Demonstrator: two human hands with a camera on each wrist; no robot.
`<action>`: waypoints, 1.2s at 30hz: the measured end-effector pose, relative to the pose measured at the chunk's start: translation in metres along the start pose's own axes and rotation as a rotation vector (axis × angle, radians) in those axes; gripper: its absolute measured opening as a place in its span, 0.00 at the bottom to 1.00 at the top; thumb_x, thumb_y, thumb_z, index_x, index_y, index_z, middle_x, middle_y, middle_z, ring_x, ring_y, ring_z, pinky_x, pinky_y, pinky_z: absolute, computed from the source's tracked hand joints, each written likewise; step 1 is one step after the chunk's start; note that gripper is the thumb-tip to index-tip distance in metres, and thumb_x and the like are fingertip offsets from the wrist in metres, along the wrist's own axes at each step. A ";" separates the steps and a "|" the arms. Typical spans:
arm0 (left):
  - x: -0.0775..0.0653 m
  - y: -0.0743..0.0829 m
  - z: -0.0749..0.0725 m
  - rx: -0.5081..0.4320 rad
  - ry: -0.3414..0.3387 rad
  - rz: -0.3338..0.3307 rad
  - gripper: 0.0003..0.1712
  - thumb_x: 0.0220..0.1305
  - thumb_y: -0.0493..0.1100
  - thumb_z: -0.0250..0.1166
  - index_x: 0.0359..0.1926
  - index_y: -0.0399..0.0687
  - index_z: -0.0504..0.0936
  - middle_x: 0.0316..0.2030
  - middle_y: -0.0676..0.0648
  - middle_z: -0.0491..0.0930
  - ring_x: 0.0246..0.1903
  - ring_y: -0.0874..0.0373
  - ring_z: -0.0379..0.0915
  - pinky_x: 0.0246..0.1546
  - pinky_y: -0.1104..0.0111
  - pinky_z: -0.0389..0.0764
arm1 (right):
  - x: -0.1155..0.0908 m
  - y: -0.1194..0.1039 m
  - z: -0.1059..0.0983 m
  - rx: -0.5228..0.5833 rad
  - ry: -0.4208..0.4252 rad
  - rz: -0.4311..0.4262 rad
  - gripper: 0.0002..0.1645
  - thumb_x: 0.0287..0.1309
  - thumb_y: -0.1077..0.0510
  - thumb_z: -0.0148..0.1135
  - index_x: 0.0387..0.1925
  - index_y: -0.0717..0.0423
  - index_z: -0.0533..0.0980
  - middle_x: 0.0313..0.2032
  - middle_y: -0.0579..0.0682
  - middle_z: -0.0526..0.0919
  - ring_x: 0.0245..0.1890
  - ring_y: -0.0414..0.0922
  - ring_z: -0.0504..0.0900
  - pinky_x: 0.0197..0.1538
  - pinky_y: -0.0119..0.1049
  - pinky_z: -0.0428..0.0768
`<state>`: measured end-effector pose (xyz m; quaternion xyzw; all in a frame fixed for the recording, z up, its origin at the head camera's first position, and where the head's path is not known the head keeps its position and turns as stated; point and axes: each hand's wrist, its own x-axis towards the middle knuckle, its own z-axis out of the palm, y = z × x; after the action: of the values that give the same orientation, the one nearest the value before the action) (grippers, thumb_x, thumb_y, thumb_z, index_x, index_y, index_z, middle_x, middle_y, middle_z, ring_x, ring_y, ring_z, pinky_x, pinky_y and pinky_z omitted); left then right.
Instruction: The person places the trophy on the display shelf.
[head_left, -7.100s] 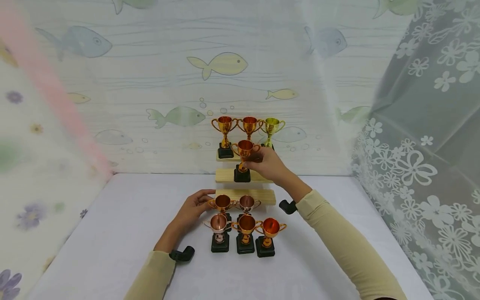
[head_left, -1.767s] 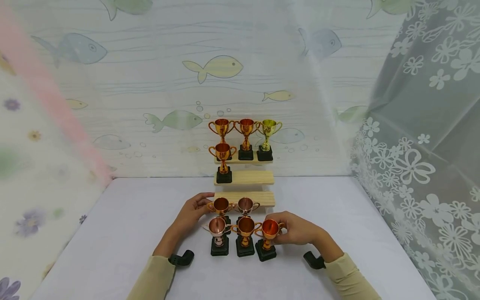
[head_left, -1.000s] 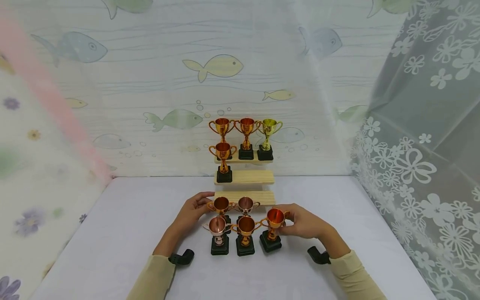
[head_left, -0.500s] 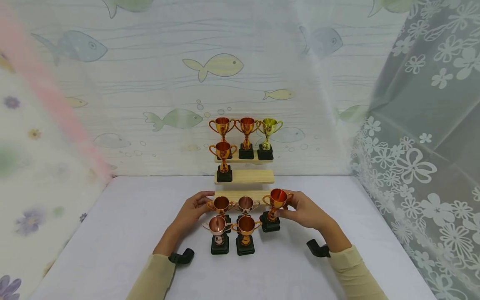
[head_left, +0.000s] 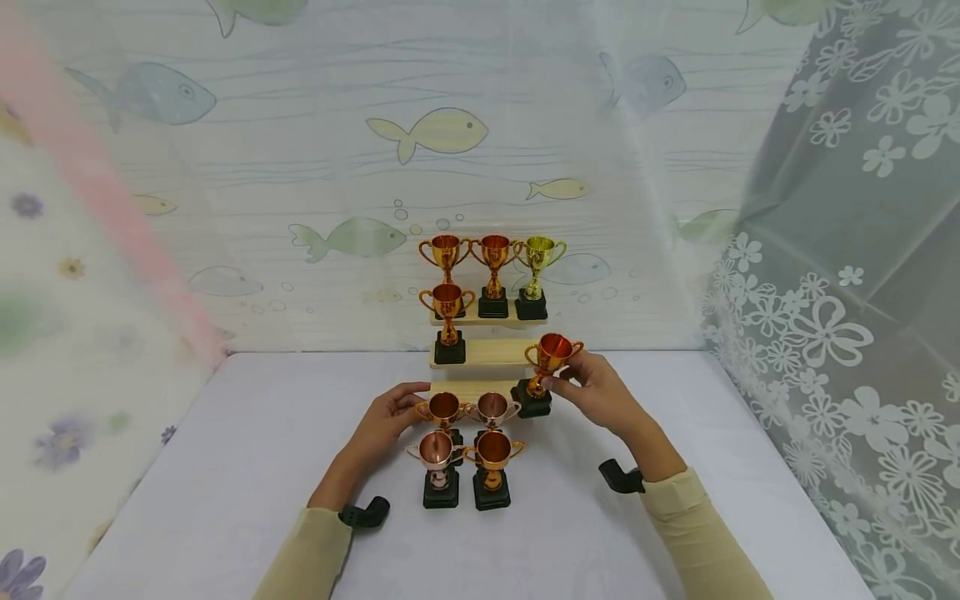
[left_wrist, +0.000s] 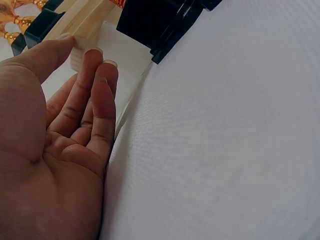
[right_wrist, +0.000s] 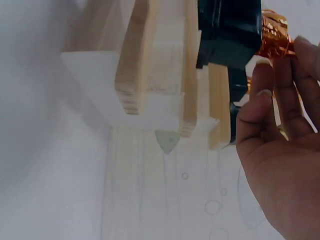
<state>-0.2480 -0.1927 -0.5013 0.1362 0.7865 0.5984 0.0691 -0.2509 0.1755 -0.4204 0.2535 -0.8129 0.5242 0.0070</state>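
My right hand (head_left: 600, 392) pinches a small orange-red trophy cup (head_left: 553, 353) by its stem, below the bowl. The trophy tilts slightly, its black base overlapping the right end of the lowest wooden step. In the right wrist view, that base (right_wrist: 232, 35) is beside the step edges, with the fingers (right_wrist: 255, 107) at the shiny stem. My left hand (head_left: 382, 425) rests at the left end of the stepped wooden display stand (head_left: 461, 389). Its fingers are loosely bent in the left wrist view, one tip touching the plank end (left_wrist: 87, 27).
Two orange trophies and a yellow-gold trophy (head_left: 538, 262) stand on the top step. An orange trophy (head_left: 447, 302) occupies the middle step's left end. Several copper and orange trophies, including a pinkish one (head_left: 437, 450), stand on the white tabletop (head_left: 600, 542) before the stand.
My right hand set an orange trophy at the middle step's left end, then took the red-bowled trophy from the front row's right and raised it toward the stand. The left hand stayed put.
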 end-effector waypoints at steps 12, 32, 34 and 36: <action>0.000 0.002 -0.001 -0.022 -0.010 0.009 0.30 0.70 0.45 0.65 0.68 0.39 0.70 0.46 0.42 0.84 0.45 0.57 0.82 0.49 0.67 0.80 | 0.030 -0.005 0.003 0.011 0.105 -0.025 0.13 0.66 0.58 0.65 0.51 0.54 0.79 0.47 0.50 0.84 0.51 0.53 0.80 0.52 0.49 0.78; -0.002 0.004 0.000 -0.015 -0.005 0.001 0.28 0.70 0.43 0.65 0.67 0.42 0.71 0.46 0.42 0.84 0.45 0.57 0.82 0.55 0.52 0.77 | 0.073 0.001 0.029 -0.026 0.262 -0.019 0.12 0.62 0.60 0.68 0.47 0.58 0.81 0.41 0.58 0.85 0.37 0.54 0.84 0.40 0.45 0.81; -0.002 0.005 0.000 -0.023 -0.006 0.002 0.28 0.70 0.43 0.65 0.67 0.42 0.71 0.46 0.42 0.84 0.45 0.56 0.82 0.56 0.51 0.76 | 0.075 0.001 0.031 -0.020 0.271 -0.022 0.11 0.62 0.60 0.68 0.45 0.57 0.81 0.41 0.57 0.85 0.37 0.53 0.84 0.41 0.46 0.81; -0.002 0.005 0.000 -0.027 -0.007 0.002 0.28 0.70 0.43 0.65 0.67 0.42 0.71 0.46 0.41 0.84 0.45 0.56 0.82 0.56 0.50 0.76 | 0.077 0.000 0.033 -0.026 0.279 -0.027 0.09 0.63 0.60 0.67 0.45 0.57 0.82 0.41 0.56 0.85 0.37 0.52 0.84 0.42 0.46 0.81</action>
<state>-0.2457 -0.1922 -0.4971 0.1381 0.7779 0.6086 0.0729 -0.3091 0.1158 -0.4141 0.1888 -0.8073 0.5436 0.1305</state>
